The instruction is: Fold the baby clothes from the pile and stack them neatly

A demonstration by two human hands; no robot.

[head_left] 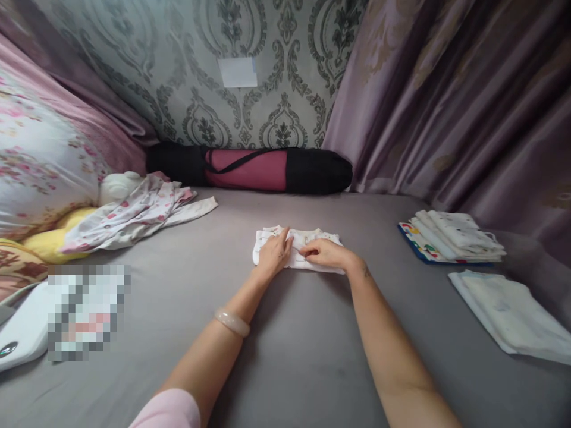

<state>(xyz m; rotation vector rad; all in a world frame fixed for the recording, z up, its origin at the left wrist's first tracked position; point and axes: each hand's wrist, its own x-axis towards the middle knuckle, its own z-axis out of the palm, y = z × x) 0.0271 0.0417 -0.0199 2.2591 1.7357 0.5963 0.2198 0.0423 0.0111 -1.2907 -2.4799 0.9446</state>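
A small white printed garment [296,257], folded into a flat rectangle, lies on the grey bed sheet [294,356] in the middle. My left hand [275,251] rests on its left part with the fingers stretched out. On the right part is my right hand [325,253], its fingers curled together and touching the cloth near the centre. Whether a bit of fabric is pinched between those fingertips is too small to tell.
A black and red long bag [250,170] lies along the wall. Crumpled clothes [147,214] and a floral pillow [44,160] are at left, above a white object [33,321]. Folded cloths [459,235] and a pale folded sheet [513,312] lie at right.
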